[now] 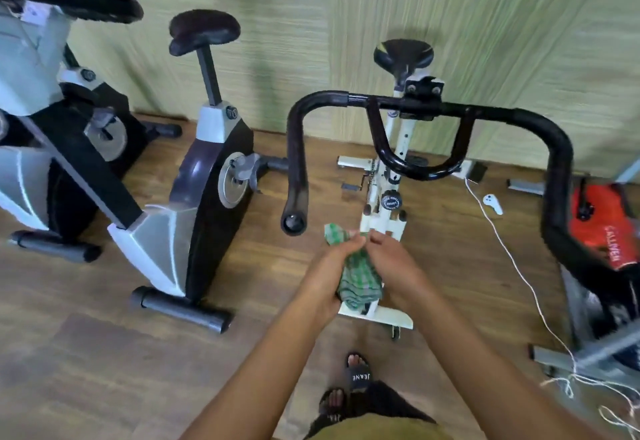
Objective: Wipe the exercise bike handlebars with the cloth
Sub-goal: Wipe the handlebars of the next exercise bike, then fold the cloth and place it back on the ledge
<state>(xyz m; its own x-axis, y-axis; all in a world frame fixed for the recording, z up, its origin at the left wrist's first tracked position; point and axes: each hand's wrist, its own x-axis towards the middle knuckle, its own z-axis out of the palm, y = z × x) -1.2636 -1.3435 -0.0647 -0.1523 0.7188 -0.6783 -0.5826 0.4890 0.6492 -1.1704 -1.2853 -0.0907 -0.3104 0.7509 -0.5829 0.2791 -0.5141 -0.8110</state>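
Note:
Black handlebars (429, 107) of a white exercise bike (382, 204) span the middle of the view, with the left grip end (293, 221) curving down toward me. A green checked cloth (358, 277) is bunched between both hands, below the bars and apart from them. My left hand (329, 270) cups the cloth from the left. My right hand (394, 266) pinches it from the right, near the top edge. Neither hand touches the handlebars.
Two grey and black exercise bikes (194, 180) stand to the left on the wooden floor. A red and black machine (602, 228) is at the right. A white cord (519, 277) and a small white controller (491, 202) lie on the floor. My sandalled feet (356, 377) are below.

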